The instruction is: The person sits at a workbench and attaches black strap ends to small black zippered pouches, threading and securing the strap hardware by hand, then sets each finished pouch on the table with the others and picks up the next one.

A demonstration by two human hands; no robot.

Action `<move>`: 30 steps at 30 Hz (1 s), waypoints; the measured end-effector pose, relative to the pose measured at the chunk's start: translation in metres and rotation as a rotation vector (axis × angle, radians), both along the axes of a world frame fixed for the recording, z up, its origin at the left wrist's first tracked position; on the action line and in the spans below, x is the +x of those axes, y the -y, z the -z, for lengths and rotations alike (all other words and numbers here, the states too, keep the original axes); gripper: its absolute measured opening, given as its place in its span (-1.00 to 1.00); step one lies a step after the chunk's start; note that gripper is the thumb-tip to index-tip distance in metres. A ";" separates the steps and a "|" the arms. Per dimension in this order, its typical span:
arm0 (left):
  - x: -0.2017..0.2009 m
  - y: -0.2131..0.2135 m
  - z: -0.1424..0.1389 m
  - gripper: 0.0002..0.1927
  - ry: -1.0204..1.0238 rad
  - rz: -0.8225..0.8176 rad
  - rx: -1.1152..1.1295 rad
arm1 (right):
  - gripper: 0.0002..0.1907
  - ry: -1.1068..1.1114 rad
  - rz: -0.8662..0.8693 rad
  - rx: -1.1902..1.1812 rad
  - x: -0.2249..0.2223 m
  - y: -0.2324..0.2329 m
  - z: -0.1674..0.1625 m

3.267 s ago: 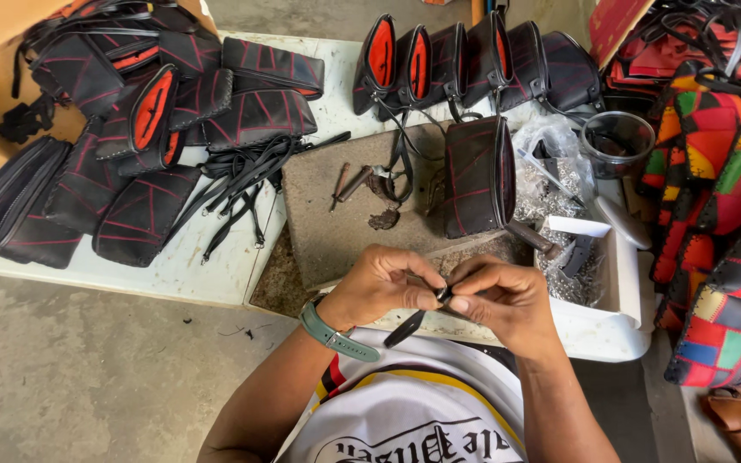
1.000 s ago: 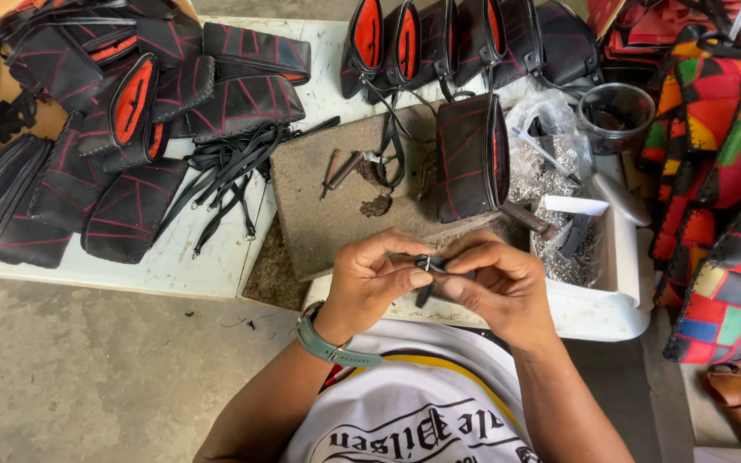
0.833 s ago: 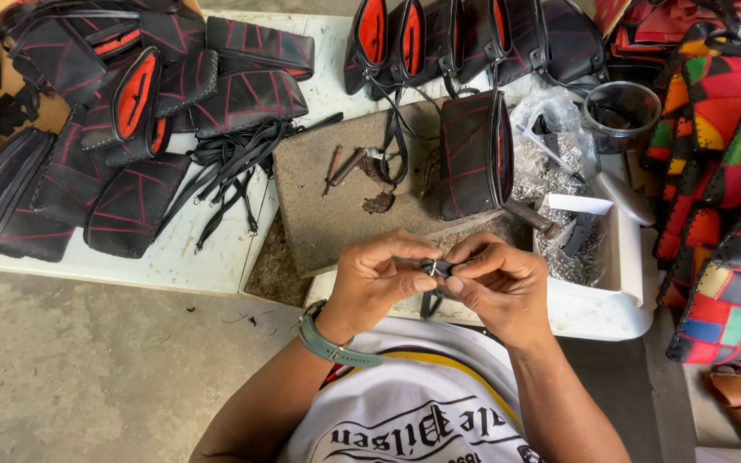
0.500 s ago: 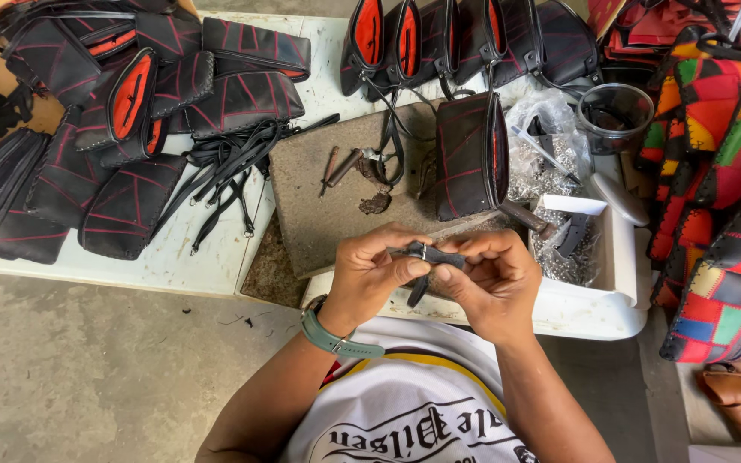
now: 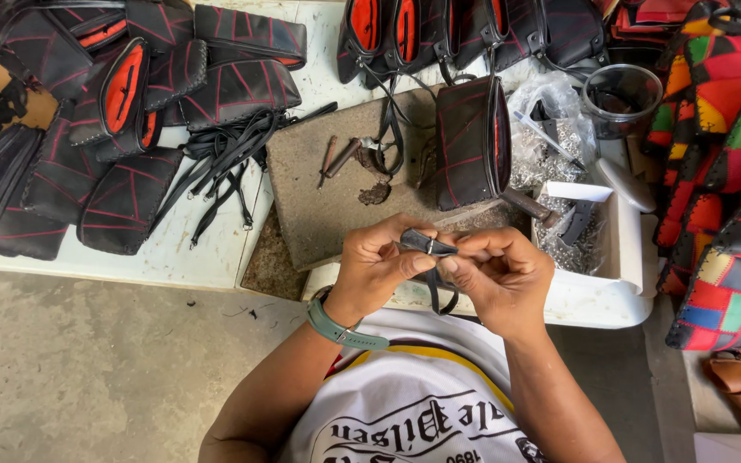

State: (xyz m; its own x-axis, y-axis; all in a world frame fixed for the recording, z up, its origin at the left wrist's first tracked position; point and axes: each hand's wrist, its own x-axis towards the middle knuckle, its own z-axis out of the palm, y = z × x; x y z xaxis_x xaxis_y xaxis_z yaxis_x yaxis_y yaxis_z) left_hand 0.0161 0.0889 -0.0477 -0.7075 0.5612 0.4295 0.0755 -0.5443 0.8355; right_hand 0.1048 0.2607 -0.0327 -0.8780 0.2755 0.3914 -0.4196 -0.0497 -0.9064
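A narrow black leather strap (image 5: 429, 246) with a small metal fitting sits pinched between both hands, near the person's chest and just above the near edge of the white bench (image 5: 173, 249); its loose end hangs down in a loop below the fingers. The left hand (image 5: 379, 266) has its grip closed on the strap's left part, thumb and forefinger pressed together over it, and a grey-green wristband (image 5: 336, 324) circles that wrist. The right hand (image 5: 499, 279) has its grip closed on the strap's right end, fingertips bent in tight and touching the left thumb. Just beyond the hands lies a rough brown stone slab (image 5: 319, 189) on the bench, carrying a few rusty metal punches (image 5: 336, 159) and an upright black leather pouch with red stitching (image 5: 472, 141). Far left, a heap of matching black pouches with red-orange linings (image 5: 122, 86) spreads over the bench, with a bundle of loose black straps (image 5: 225, 159) lying between the heap and the slab. To the right of the slab a clear plastic bag of small silver metal fittings (image 5: 551, 146) rests beside a white plastic tray (image 5: 619, 274), and a clear plastic cup (image 5: 621, 99) stands farther back. At the right edge hang bright patchwork leather bags (image 5: 731, 171) in red, green, yellow and blue. Grey concrete floor (image 5: 87, 369) shows near left.
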 end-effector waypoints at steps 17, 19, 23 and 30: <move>0.016 -0.032 -0.037 -0.83 -0.709 -0.229 -0.514 | -0.72 -0.026 0.216 0.559 0.030 -0.024 -0.005; 0.009 -0.042 -0.049 -0.78 -0.667 -0.099 -0.643 | -0.81 0.008 0.322 0.509 0.033 -0.031 0.010; -0.022 -0.074 -0.084 -0.56 -1.120 -0.390 -0.601 | -0.87 0.049 0.404 0.089 0.027 -0.062 0.032; -0.047 -0.166 -0.078 -0.73 -1.612 -0.189 -1.233 | -0.85 -0.027 0.369 -0.138 0.032 -0.094 0.052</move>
